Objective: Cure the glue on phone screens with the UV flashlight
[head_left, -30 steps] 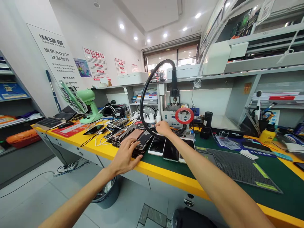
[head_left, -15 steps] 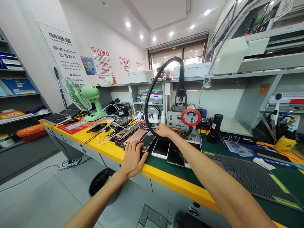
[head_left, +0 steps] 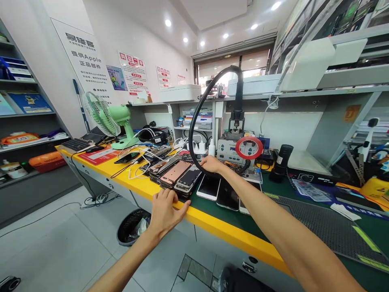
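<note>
My left hand (head_left: pixel 166 210) is at the yellow front edge of the bench, its bent fingers against the near end of the stacked phone screens (head_left: pixel 175 173). Its thumb stretches out to the right, below a second stack topped by a dark phone part (head_left: pixel 189 178). My right hand (head_left: pixel 212 164) is curled closed beyond the stacks, next to the looped black hose (head_left: pixel 192 134); whatever its fingers hold is hidden. Under my right forearm lie a white-framed phone (head_left: pixel 208 187) and a black-faced phone (head_left: pixel 227 195), side by side on the green mat.
A hot-air station (head_left: pixel 226 149) with a red ring lamp (head_left: pixel 249 147) stands behind. White cables (head_left: pixel 136 162) and a green fan (head_left: pixel 120 117) are at left. A black flashlight-like cylinder (head_left: pixel 281 162) and perforated mat (head_left: pixel 322 221) lie right. A wastebasket (head_left: pixel 124 233) stands below.
My left hand has slid from the top of the stacks to their near end, its fingers now more bent. My right hand stays by the hose. The view has shifted slightly.
</note>
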A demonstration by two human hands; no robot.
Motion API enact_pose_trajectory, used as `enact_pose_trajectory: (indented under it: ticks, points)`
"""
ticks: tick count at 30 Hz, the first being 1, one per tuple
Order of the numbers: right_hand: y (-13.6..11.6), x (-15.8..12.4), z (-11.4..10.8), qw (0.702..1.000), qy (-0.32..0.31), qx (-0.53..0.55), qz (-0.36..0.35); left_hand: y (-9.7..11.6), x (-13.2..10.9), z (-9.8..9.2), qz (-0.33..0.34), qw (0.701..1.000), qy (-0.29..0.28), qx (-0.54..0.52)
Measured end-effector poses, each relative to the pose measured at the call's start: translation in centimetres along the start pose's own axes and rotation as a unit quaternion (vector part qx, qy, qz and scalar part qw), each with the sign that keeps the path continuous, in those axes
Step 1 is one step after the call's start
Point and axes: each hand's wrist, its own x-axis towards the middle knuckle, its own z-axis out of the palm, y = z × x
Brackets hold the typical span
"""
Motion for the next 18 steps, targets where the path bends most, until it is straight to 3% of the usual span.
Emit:
enact_pose_trajectory:
  ticks: [4, 10, 18]
  points:
    - [0.0, 0.0, -0.1, 1.0, -0.006, 0.01, 0.004, 0.5, 0.5, -0.2, -0.04, 0.998, -0.04, -0.036]
    - [-0.2, -0.2, -0.2, 1.0, -0.013, 0.016, 0.004, 0.4, 0.7, -0.1, -0.053, 0.995, -0.038, -0.077]
    - [-0.9, -0.8, 0.1, 1.0, 0.024, 0.013, 0.01, 0.8, 1.5, -0.2, -0.058, 0.995, -0.076, -0.02]
